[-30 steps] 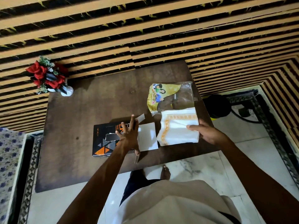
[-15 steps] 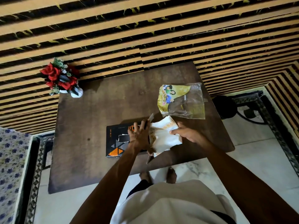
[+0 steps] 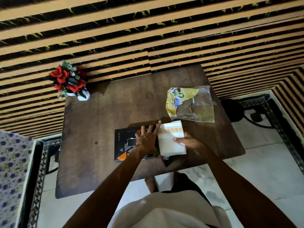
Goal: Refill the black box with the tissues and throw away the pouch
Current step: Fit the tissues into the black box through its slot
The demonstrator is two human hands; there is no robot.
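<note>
— Two hands are at work on the brown table (image 3: 102, 145); what is each one doing?

— The left hand (image 3: 146, 140) lies flat on the black box (image 3: 122, 145), fingers spread wide, the fingertips reaching to the box's far right corner. It presses down and grips nothing. The right hand (image 3: 189, 143) rests on the right edge of the tissues (image 3: 171, 140), thumb on top of the stack; the other fingers are hidden under it, so I cannot tell how tightly they close.

— Where are the tissues, then?

— The white stack with a gold-patterned band near its far end sits just right of the black box, touching the left hand's edge. Whether its left side is already inside the box's open end I cannot tell.

— And the pouch?

— The pouch (image 3: 190, 104), clear plastic with a yellow printed corner, lies flat on the table just beyond the tissues, toward the far right.

— Anything else on the table?

— Only red flowers (image 3: 69, 81) in a small white vase at the far left corner.
</note>
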